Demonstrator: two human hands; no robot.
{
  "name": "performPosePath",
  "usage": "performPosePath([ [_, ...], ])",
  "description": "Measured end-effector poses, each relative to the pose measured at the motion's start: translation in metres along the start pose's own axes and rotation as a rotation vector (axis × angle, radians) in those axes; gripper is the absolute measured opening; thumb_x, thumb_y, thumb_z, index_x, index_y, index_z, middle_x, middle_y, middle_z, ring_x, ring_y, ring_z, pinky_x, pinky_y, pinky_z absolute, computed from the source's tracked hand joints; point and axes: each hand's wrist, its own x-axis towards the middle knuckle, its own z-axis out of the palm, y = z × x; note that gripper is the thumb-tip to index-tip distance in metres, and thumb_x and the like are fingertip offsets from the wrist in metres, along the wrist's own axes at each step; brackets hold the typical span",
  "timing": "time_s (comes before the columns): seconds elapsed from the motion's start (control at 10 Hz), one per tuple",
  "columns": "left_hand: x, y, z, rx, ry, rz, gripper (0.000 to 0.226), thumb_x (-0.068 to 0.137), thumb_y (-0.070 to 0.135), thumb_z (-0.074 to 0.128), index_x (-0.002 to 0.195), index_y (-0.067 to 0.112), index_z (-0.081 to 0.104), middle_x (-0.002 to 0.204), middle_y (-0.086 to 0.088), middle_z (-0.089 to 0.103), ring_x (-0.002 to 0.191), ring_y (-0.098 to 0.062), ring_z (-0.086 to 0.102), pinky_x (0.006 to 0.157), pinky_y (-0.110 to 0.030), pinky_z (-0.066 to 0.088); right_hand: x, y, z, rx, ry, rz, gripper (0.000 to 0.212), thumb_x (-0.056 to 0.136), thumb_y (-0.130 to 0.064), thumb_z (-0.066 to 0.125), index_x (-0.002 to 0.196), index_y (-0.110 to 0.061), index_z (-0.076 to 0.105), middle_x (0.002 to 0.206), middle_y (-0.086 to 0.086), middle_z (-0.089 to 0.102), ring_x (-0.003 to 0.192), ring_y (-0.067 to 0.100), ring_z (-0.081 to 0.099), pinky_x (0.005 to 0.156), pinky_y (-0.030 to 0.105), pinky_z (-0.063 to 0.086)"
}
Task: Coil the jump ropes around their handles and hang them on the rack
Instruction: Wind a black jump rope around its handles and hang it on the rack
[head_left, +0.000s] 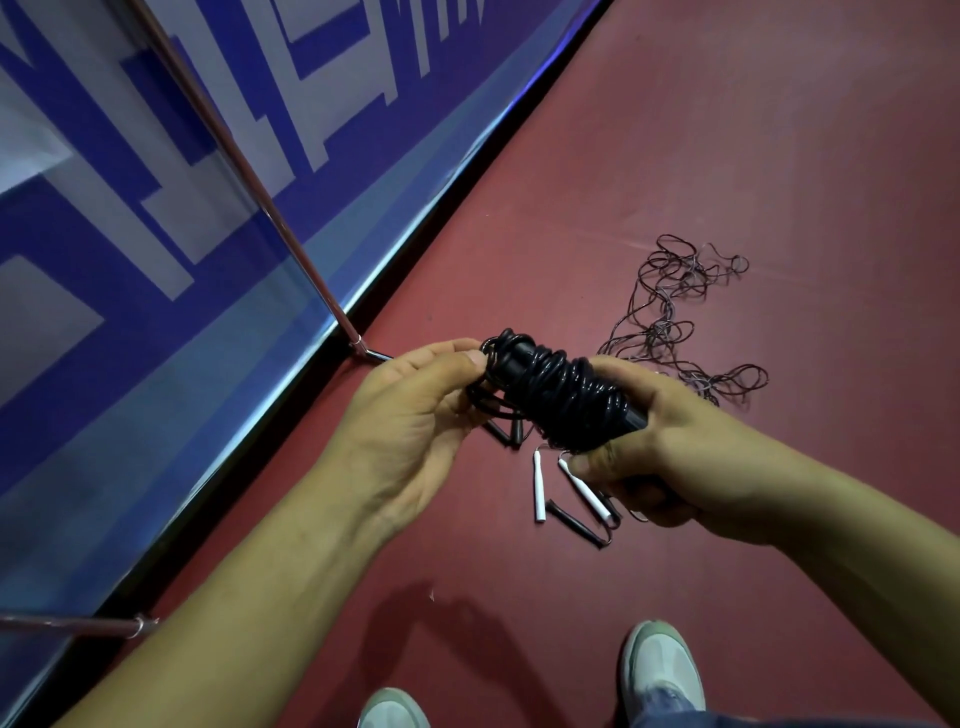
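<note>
A coiled black jump rope (556, 395) is held in both hands, just right of the rack pole (249, 171).
One end of the bundle, wound round its handles, is pinched by the left hand (415, 415); the other end is clasped by the curled right hand (660, 452). Farther right of the pole, loose ropes (675, 306) are tangled on the red floor (727, 130), where white handles (538, 486) are also laid.

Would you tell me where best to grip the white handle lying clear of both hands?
Pinch the white handle mid-shaft from above, across its narrow width. It lies flat on the red floor, straight and slim; its cord leaves the far end and a black handle crowds the near end.
</note>
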Motion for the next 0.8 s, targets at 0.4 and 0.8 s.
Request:
performPosePath([
  [0.4,-0.002,-0.003,0.018,0.126,0.201,0.024,0.026,0.092,-0.010,0.051,0.084,0.001,0.073,0.077,-0.014,0.071,0.075,-0.024,0.065,0.093,-0.050,0.059,0.003,0.002,0.006,-0.121,0.079,-0.015,0.053,0.087,0.005,0.071,0.106,-0.043,0.063,0.062,0.008,0.049,0.045,0.016,0.035,0.044,0.023,0.024],
  [0.8,-0.004,0.003,-0.004,0.331,0.172,0.204,0.018,0.089,-0.008,0.069,0.086,0.010,0.070,0.083,-0.011,0.075,0.079,-0.026,0.074,0.083,-0.044,0.063,-0.001,0.002,0.002,-0.052,0.028,-0.002,0.049,0.087,0.011,0.068,0.111,-0.032,0.063,0.059,0.003,0.047,0.043,0.014,0.032,0.045,0.021,0.020],
])
